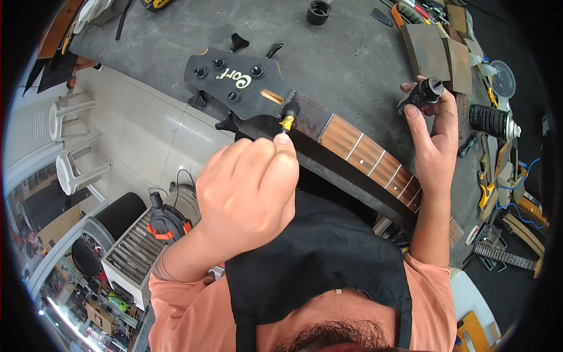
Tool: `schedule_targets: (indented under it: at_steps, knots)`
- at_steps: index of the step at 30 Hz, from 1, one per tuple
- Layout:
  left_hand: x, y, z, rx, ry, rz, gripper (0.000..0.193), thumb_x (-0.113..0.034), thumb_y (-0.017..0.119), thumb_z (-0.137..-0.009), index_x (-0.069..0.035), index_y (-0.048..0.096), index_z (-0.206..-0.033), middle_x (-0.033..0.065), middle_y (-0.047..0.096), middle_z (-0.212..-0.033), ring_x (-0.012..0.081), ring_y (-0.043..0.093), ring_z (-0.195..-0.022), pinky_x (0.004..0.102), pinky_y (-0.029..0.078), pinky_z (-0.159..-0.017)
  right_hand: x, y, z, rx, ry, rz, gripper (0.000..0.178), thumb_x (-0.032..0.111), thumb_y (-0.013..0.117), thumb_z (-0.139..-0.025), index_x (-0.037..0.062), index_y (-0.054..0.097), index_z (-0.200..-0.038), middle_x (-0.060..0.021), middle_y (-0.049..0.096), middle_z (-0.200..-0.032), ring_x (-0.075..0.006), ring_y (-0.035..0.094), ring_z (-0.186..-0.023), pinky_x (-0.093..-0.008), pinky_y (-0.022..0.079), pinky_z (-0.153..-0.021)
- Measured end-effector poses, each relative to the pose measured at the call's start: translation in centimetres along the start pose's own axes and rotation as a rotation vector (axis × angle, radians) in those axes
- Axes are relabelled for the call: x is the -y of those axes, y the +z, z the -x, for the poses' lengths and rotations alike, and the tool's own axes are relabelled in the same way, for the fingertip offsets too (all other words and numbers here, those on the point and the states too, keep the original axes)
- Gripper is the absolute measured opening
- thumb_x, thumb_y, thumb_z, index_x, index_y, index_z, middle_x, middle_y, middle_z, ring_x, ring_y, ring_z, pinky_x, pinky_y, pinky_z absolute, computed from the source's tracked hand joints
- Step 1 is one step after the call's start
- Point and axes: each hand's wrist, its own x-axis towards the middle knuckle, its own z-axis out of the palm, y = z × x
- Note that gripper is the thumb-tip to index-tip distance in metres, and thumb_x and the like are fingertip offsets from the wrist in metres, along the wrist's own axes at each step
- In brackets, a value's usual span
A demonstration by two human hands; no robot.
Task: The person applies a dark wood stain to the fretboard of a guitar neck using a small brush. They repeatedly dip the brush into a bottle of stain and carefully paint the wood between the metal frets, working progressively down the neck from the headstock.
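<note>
- The left hand [249, 188] pinches a thin tool with a yellow tip [287, 122] between thumb and first fingers, and the tip touches the guitar neck [358, 154] just at the nut, where the black headstock [237, 82] begins.
- The right hand [433, 126] is closed around a small dark bottle [423, 94], held upright above the desk [340, 53], probably so that nothing spills.
- The neck lies across the near edge of the desk, with the headstock over the edge (this seems to give free access to the nut).
- A black spray can [491, 121] lies near the right edge, and a black cap [318, 12] stands at the far edge.
</note>
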Motion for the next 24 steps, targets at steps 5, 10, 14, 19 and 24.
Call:
schedule_targets:
  at_steps: [5, 10, 14, 19, 24]
  knots:
    - [0.6, 1.5, -0.7, -0.052, 0.044, 0.032, 0.048, 0.015, 0.079, -0.081, 0.006, 0.071, -0.127, 0.0149, 0.065, -0.087, 0.0355, 0.067, -0.072, 0.0451, 0.055, -0.066, 0.1, 0.0, 0.1, 0.012, 0.013, -0.013, 0.043, 0.014, 0.081, -0.106, 0.0035, 0.065, -0.145, -0.0084, 0.079, -0.135, -0.0179, 0.069, -0.123, -0.0374, 0.050, -0.112]
    - [0.8, 0.9, 0.9, -0.062, -0.036, 0.081, 0.032, 0.009, 0.080, -0.088, 0.008, 0.072, -0.119, 0.0118, 0.065, -0.087, 0.0318, 0.067, -0.070, 0.0426, 0.054, -0.061, 0.6, 0.2, 0.0, 0.000, 0.026, -0.076, 0.042, 0.010, 0.080, -0.106, 0.0028, 0.065, -0.145, -0.0108, 0.079, -0.135, -0.0201, 0.070, -0.128, -0.0392, 0.050, -0.117]
    - [0.8, 2.2, -0.2, -0.117, -0.061, 0.238, 0.029, 0.010, 0.079, -0.092, 0.008, 0.073, -0.119, 0.0138, 0.069, -0.086, 0.0321, 0.069, -0.070, 0.0426, 0.056, -0.063, 1.0, 0.4, 0.1, 0.003, 0.072, -0.110, 0.042, 0.009, 0.080, -0.106, 0.0023, 0.065, -0.145, -0.0116, 0.079, -0.135, -0.0216, 0.071, -0.129, -0.0397, 0.050, -0.119]
    - [0.5, 0.8, 1.8, -0.082, -0.115, 0.180, 0.020, 0.015, 0.077, -0.095, 0.007, 0.075, -0.114, 0.0149, 0.074, -0.087, 0.0276, 0.069, -0.066, 0.0370, 0.056, -0.065, 0.8, 0.4, -0.1, 0.012, 0.029, -0.046, 0.042, 0.008, 0.080, -0.106, 0.0018, 0.065, -0.145, -0.0120, 0.079, -0.135, -0.0218, 0.071, -0.129, -0.0392, 0.051, -0.119]
    - [0.6, 1.6, 1.3, -0.113, -0.044, 0.152, 0.032, 0.012, 0.081, -0.089, 0.007, 0.072, -0.120, 0.0163, 0.070, -0.087, 0.0342, 0.069, -0.068, 0.0420, 0.058, -0.063, 1.1, 0.4, 0.0, 0.016, 0.041, -0.070, 0.042, 0.008, 0.080, -0.106, 0.0015, 0.065, -0.145, -0.0119, 0.079, -0.136, -0.0214, 0.072, -0.127, -0.0385, 0.052, -0.117]
